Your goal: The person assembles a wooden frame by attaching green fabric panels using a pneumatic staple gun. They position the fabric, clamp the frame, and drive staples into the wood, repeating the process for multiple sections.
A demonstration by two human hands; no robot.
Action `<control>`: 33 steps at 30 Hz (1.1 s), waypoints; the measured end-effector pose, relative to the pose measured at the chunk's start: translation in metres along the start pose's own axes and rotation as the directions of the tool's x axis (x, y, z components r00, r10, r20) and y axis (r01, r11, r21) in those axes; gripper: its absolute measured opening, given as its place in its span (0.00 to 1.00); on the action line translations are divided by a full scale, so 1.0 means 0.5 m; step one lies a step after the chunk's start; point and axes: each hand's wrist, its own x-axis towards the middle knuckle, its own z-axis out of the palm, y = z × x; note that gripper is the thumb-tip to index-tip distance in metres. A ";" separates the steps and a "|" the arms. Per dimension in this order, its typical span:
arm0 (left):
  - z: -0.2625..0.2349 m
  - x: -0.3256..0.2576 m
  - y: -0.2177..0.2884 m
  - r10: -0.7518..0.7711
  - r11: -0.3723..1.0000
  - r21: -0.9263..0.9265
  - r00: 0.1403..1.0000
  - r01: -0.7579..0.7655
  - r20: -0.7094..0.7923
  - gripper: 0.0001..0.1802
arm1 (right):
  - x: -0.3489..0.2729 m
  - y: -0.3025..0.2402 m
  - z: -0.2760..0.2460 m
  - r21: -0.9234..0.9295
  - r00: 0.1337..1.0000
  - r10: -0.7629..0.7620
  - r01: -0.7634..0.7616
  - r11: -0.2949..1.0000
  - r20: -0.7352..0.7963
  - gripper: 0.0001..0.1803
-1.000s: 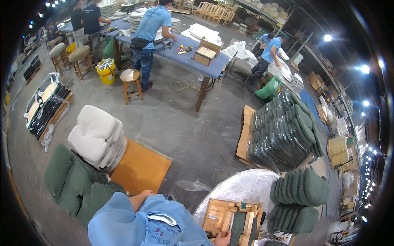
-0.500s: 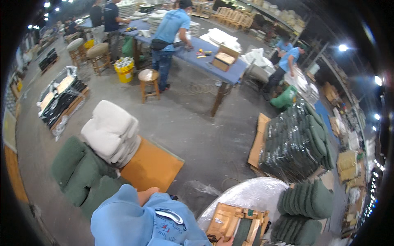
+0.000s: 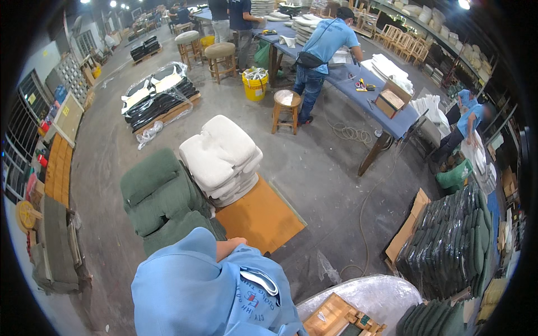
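My left arm (image 3: pixel 227 248) comes out of a light blue sleeve, bent; its hand is hidden behind my shirt front. My right hand is out of view below the lower edge. Nearest to my body on the right, a wooden frame (image 3: pixel 327 315) lies on a round table (image 3: pixel 386 291) covered in shiny plastic film. Beside it on that table stands a row of dark green cushions (image 3: pixel 430 319). Ahead of my left arm are an orange board (image 3: pixel 263 219), a stack of white cushions (image 3: pixel 217 150) and stacked green cushions (image 3: pixel 159 187).
Plastic-wrapped green cushions (image 3: pixel 445 241) stand at the right. A co-worker (image 3: pixel 325 50) leans over a long blue-topped table (image 3: pixel 386 116), near a wooden stool (image 3: pixel 286 106) and a yellow bucket (image 3: pixel 255 87). A cable (image 3: pixel 367 224) runs over the floor. A wrapped pallet load (image 3: pixel 159 98) stands far left.
The view has swung left, so the scene has shifted right and more of the left wall shows. My right hand, earlier at the wooden frame, has gone out of view.
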 end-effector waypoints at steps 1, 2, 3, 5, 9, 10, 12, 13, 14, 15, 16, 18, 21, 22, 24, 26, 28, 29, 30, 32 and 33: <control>0.004 0.000 -0.007 0.006 1.000 -0.002 1.000 -0.006 -0.013 0.33 | 0.002 -0.002 -0.001 0.002 1.000 0.001 -0.001 1.000 0.000 0.37; 0.001 0.001 -0.017 0.007 1.000 -0.011 1.000 -0.007 0.002 0.33 | 0.000 -0.005 0.000 0.007 1.000 0.002 -0.002 1.000 -0.005 0.37; 0.000 -0.005 -0.001 0.023 0.999 -0.024 0.999 -0.022 0.031 0.33 | 0.001 -0.003 -0.004 -0.004 1.000 0.006 -0.006 1.000 -0.023 0.37; -0.018 -0.005 0.003 0.044 0.999 0.013 0.998 -0.044 0.043 0.30 | 0.005 -0.006 -0.008 0.001 0.999 0.002 -0.002 1.000 -0.034 0.37; -0.041 -0.060 0.058 0.044 0.990 0.126 0.993 -0.058 0.109 0.25 | 0.002 -0.005 -0.038 -0.034 0.999 0.012 -0.013 0.999 -0.042 0.37; -0.075 -0.080 0.105 0.055 0.988 0.136 0.991 -0.071 0.120 0.25 | -0.001 -0.006 -0.043 -0.038 0.998 0.021 -0.023 0.999 -0.057 0.37; -0.088 -0.077 0.095 0.140 0.979 0.131 0.983 -0.156 0.121 0.25 | -0.002 -0.010 -0.036 -0.024 0.997 0.037 -0.039 0.999 -0.071 0.37; -0.087 -0.077 0.088 0.183 0.973 0.118 0.976 -0.197 0.119 0.26 | -0.002 -0.012 -0.028 -0.019 0.996 0.035 -0.036 0.999 -0.078 0.37; -0.078 -0.075 0.089 0.136 0.983 0.109 0.986 -0.147 0.100 0.26 | -0.002 -0.009 -0.026 -0.015 0.995 0.037 -0.038 0.999 -0.089 0.37; -0.094 -0.079 0.111 0.138 0.976 0.152 0.982 -0.158 0.131 0.26 | -0.010 0.001 -0.019 -0.017 0.993 0.049 -0.051 0.999 -0.104 0.37; -0.107 -0.102 0.140 0.132 0.969 0.185 0.977 -0.163 0.169 0.26 | -0.008 0.000 -0.031 -0.024 0.992 0.050 -0.053 0.998 -0.116 0.37; -0.122 -0.113 0.152 0.150 0.943 0.255 0.959 -0.212 0.241 0.27 | -0.015 0.004 -0.030 -0.026 0.990 0.055 -0.059 0.998 -0.126 0.37; -0.122 -0.135 0.159 0.163 0.947 0.236 0.958 -0.219 0.236 0.26 | -0.028 0.027 -0.041 -0.022 0.984 0.079 -0.083 0.996 -0.158 0.37; -0.121 -0.129 0.143 0.164 0.939 0.262 0.961 -0.221 0.222 0.26 | -0.024 0.032 -0.044 -0.012 0.984 0.085 -0.088 0.996 -0.160 0.36; -0.109 -0.119 0.109 0.174 0.920 0.316 0.964 -0.232 0.200 0.26 | -0.022 0.052 -0.054 0.003 0.980 0.095 -0.096 0.995 -0.174 0.36; -0.105 -0.132 0.124 0.097 0.936 0.316 0.976 -0.156 0.196 0.25 | -0.025 0.084 -0.073 0.009 0.974 0.118 -0.119 0.993 -0.195 0.36; -0.097 -0.140 0.097 0.096 0.900 0.397 0.970 -0.180 0.224 0.25 | -0.023 0.098 -0.087 0.023 0.969 0.142 -0.140 0.990 -0.201 0.36; -0.078 -0.120 0.071 0.150 0.851 0.461 0.958 -0.251 0.244 0.26 | -0.018 0.101 -0.084 0.034 0.966 0.147 -0.143 0.989 -0.213 0.36; -0.058 -0.106 0.058 0.242 0.870 0.383 0.946 -0.309 0.214 0.26 | -0.017 0.107 -0.083 0.043 0.960 0.151 -0.145 0.989 -0.236 0.36; -0.052 -0.061 0.080 0.294 0.889 0.311 0.939 -0.337 0.177 0.28 | -0.028 0.123 -0.070 0.053 0.941 0.180 -0.172 0.984 -0.286 0.36; -0.053 -0.048 0.099 0.240 0.908 0.312 0.957 -0.281 0.164 0.29 | -0.028 0.127 -0.066 0.057 0.935 0.189 -0.180 0.982 -0.299 0.36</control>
